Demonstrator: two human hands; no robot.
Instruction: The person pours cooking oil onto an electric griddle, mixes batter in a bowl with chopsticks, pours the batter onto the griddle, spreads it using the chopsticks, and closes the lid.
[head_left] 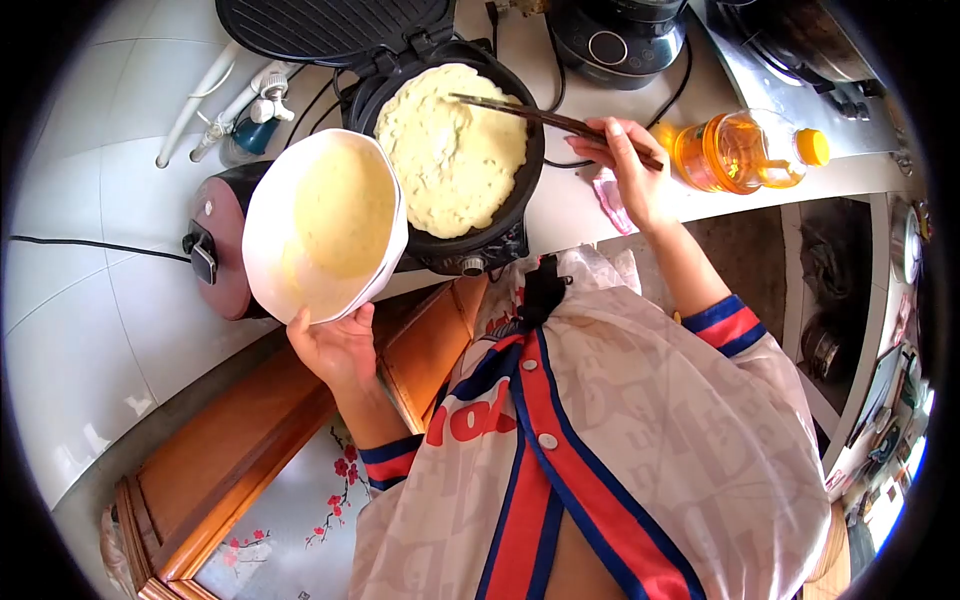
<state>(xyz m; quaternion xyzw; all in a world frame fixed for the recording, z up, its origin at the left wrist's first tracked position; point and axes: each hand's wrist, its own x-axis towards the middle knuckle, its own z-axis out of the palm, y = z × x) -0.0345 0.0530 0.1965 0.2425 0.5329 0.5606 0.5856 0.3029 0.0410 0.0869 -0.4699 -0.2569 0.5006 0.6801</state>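
My left hand [338, 345] grips the lower rim of a white bowl [385, 275], which is tilted beside the pan and has pale yellow batter [345, 215] coating its inside. In my right hand [635, 165] is a pair of dark chopsticks [550, 118], their tips over the batter in the pan. That pale, green-flecked batter [450, 160] covers most of the round black electric pan [527, 190], whose ridged lid [330, 35] stands open behind it.
An oil bottle with a yellow cap [745, 150] lies right of my right hand, near a pink packet [612, 200]. A dark red cooker [220, 240] stands behind the bowl. Black appliance [620, 40] and cords sit at the back; a metal stove surface [800, 95] is at right.
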